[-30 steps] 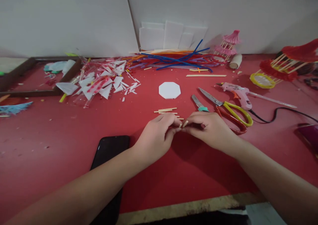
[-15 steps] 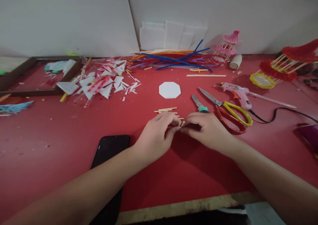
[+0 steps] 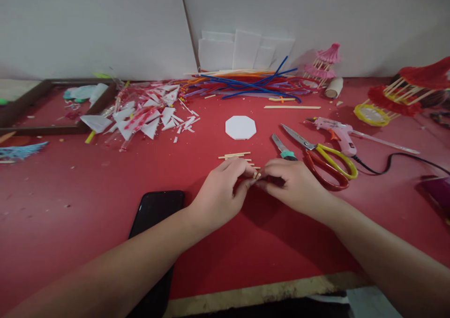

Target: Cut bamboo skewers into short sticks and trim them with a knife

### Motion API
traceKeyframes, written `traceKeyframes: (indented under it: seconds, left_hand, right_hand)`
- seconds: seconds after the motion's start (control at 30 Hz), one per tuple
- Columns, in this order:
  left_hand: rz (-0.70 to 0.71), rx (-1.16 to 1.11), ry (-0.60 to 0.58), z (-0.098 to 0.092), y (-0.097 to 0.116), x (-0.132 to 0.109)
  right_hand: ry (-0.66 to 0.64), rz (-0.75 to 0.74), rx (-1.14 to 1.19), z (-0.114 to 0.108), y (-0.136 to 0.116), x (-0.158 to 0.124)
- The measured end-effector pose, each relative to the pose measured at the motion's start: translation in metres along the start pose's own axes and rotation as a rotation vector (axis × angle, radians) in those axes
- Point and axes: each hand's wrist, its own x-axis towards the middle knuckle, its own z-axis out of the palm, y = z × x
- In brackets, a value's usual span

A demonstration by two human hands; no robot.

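My left hand (image 3: 225, 189) and my right hand (image 3: 290, 182) meet above the red table, thumbs and fingers pinched together. Between the fingertips show the pale ends of short wooden sticks (image 3: 257, 175); the rest of them is hidden by my fingers. Just beyond my left hand lie several more short wooden sticks (image 3: 235, 156), partly covered by it. Farther back is a white octagonal piece (image 3: 241, 127), flat on the table. Next to my right hand rest a craft knife (image 3: 280, 144) with a teal collar and scissors (image 3: 330, 161) with red and yellow handles.
A black phone (image 3: 158, 210) lies under my left forearm. To the right is a pink glue gun (image 3: 337, 133) with its cable. Paper scraps (image 3: 151, 114) and blue pipe cleaners (image 3: 246, 81) lie at the back. Red (image 3: 422, 77) and pink (image 3: 323, 62) stick models stand at the right.
My right hand's fingertips have shifted very slightly at the stick ends. Otherwise both hands hold the same pinch, and the things on the table stay put.
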Motion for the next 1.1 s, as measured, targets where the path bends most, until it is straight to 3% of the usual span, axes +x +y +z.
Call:
traceKeyframes:
  seconds: [0.5,0.83,0.97,1.1]
  left_hand:
    - [-0.015,-0.038,-0.014,-0.001,0.002,0.001]
    - [-0.138,-0.087,0.029,-0.001,0.004,0.006]
    - [-0.281,-0.252,-0.009,-0.002,0.004,0.009]
    - [-0.410,-0.596,-0.165,-0.003,0.004,0.009]
  right_hand:
    - [-0.012,-0.029,-0.011,0.000,-0.002,0.000]
    - [-0.006,-0.013,0.021,0.002,-0.002,0.002]
    - [-0.026,0.050,0.081,0.001,-0.008,0.001]
    - [-0.225,0.236,0.375,-0.005,-0.012,0.000]
